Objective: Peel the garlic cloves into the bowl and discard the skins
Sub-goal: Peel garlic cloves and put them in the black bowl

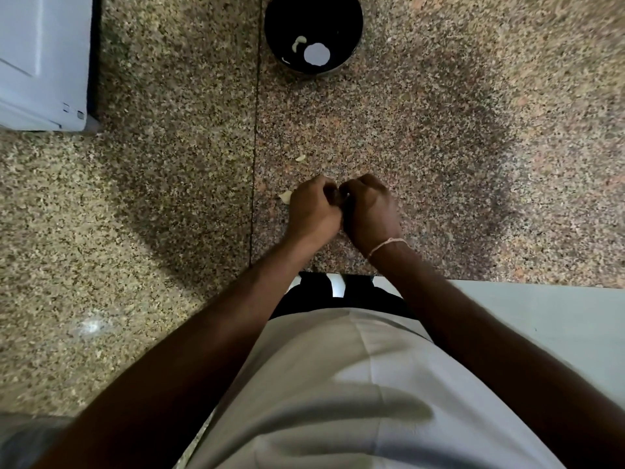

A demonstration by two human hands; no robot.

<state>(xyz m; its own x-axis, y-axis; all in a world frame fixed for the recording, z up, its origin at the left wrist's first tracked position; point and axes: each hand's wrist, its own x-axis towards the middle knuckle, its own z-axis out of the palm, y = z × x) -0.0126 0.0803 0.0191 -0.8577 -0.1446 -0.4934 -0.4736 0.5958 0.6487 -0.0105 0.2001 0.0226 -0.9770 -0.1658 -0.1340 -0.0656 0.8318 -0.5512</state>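
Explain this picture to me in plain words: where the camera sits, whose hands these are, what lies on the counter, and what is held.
There is no machine. A person wears the camera on the head, so it looks down at their own arms. The left hand and right hand meet over a speckled stone counter, fingers curled round something small; what sits in their grip is hidden. Beyond stands a dark bowl holding a pale peeled clove. Loose skin scraps lie on the counter near the hands.

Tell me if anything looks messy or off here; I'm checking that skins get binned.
Yes: two pale skin scraps lie loose on the speckled counter, one beyond the hands, another touching the left hand. The dark bowl stands apart; the right hand is curled against the left.
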